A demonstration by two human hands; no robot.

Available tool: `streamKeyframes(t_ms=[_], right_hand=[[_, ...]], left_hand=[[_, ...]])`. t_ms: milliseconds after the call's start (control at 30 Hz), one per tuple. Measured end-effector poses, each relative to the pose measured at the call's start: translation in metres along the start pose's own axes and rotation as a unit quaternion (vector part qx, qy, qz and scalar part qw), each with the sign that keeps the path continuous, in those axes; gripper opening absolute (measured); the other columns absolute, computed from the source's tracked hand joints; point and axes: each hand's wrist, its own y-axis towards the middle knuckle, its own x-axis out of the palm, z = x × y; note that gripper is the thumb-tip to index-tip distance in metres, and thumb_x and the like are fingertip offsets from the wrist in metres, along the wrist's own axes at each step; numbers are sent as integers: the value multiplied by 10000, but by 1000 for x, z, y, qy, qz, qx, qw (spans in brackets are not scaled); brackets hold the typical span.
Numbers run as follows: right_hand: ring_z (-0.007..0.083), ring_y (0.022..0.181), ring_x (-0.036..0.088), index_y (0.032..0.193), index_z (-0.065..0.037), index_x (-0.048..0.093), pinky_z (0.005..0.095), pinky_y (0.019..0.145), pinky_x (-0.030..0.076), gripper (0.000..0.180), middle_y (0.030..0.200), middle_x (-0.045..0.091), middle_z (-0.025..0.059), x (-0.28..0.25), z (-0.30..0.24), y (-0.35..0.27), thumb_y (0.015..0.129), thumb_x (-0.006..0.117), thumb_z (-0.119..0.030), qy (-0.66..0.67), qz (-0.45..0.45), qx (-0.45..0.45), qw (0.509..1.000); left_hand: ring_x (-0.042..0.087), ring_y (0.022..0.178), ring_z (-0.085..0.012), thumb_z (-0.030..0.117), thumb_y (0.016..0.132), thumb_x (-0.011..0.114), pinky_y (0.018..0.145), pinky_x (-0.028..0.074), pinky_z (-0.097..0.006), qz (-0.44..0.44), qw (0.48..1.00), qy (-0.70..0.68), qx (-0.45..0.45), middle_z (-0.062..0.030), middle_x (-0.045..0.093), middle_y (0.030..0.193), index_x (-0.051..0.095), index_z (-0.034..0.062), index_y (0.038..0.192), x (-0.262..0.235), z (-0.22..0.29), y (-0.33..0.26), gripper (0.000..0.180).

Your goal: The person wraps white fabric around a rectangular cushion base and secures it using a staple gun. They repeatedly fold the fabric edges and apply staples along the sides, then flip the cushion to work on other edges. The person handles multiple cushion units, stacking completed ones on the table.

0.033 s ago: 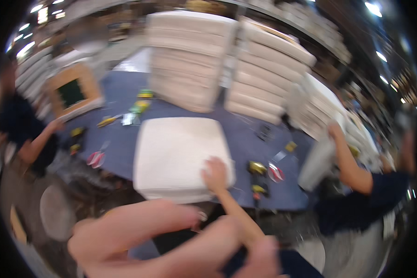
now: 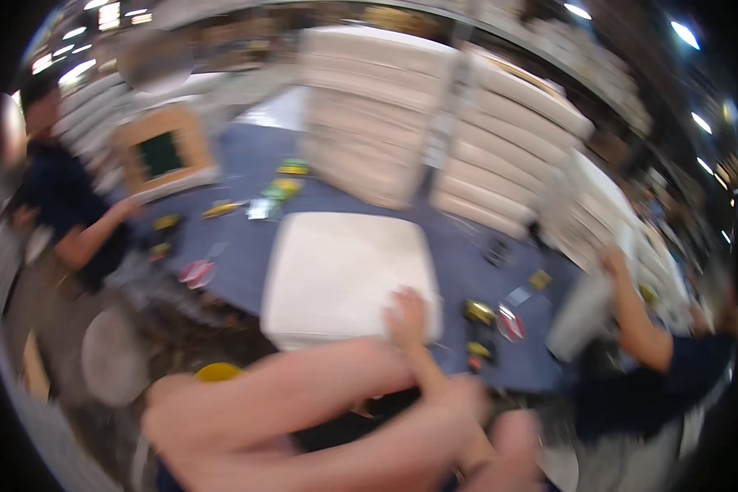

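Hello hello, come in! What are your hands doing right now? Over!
One hand flat on the white cushion, lower right corner. Which hand, can't tell; other not clear in the blur. Cushion lies on the blue table. Small tools just right of the hand.

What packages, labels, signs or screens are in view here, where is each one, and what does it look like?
White cushion: flat, square, on the blue table, one hand on its near right corner.
Stacks of white cushions: two tall piles at the table's far side.
Framed panel: far left, tan frame, dark green centre, tilted.
Small yellow-green packets: left of the stacks, too blurred to tell more.
No screens or signs show.
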Motion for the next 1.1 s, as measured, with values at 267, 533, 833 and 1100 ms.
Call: streamKeyframes(t_ms=[267, 533, 833, 1100], right_hand=[[426, 1530, 463, 1397, -67, 692, 599, 1277, 294, 506, 1566, 603, 204, 0, 2, 1, 945, 714, -294, 14, -68, 42, 997], [445, 1524, 467, 1378, -51, 701, 607, 1276, 290, 471, 1558, 604, 231, -13, -1, 2, 953, 700, -253, 27, -57, 67, 996], [454, 1521, 468, 1357, -41, 701, 598, 1273, 299, 445, 1547, 617, 224, -6, -3, 7, 936, 709, -184, 47, -59, 65, 995], [461, 1499, 489, 1357, -40, 699, 600, 1263, 317, 438, 1533, 627, 231, 0, -5, 11, 938, 708, -170, 47, -42, 45, 997]], left_hand=[[710, 865, -256, 203, 932, 733, 716, 534, -374, 137, 974, -174, 47, -119, 740, 1097, 777, 127, 1036, 9, -19, -7, 136], [705, 1024, -307, 208, 1014, 655, 843, 561, -417, 161, 889, -429, 2, -230, 705, 1174, 738, 0, 1103, 0, -16, -23, 241], [652, 823, -228, 170, 1073, 688, 657, 523, -291, 339, 716, -606, 72, -159, 755, 934, 791, 22, 914, 64, 5, -1, 240], [662, 822, -228, 211, 1047, 755, 636, 524, -303, 380, 680, -619, -103, -147, 758, 936, 800, 6, 924, 65, 38, -16, 243]])
